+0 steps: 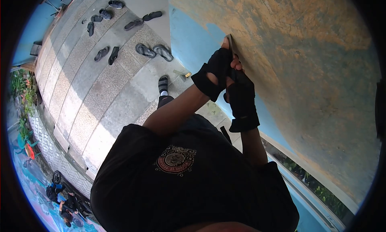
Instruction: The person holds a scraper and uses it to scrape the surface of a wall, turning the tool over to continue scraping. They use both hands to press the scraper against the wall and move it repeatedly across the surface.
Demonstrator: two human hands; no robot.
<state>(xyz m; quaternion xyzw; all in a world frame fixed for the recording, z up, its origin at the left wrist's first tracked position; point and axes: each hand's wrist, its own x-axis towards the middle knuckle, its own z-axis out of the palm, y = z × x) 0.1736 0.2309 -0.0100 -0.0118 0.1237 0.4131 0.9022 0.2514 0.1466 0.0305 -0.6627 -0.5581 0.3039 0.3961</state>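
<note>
My left hand and my right hand both wear black fingerless gloves and are close together in front of the wall. My right hand is closed around the lower part of a scraper, seen nearly edge-on as a thin dark blade. Higher up, my left hand grips the scraper too, a fingertip lying along the blade near its tip. The blade's end meets or nearly meets the wall, where blue paint borders a patchy tan and grey area. The gloves hide most of the handle.
Several sandals and shoes lie on the tiled floor to the left. My sandaled foot stands near a small yellowish object by the wall base. Plants and a person beside a motorbike are farther off at left.
</note>
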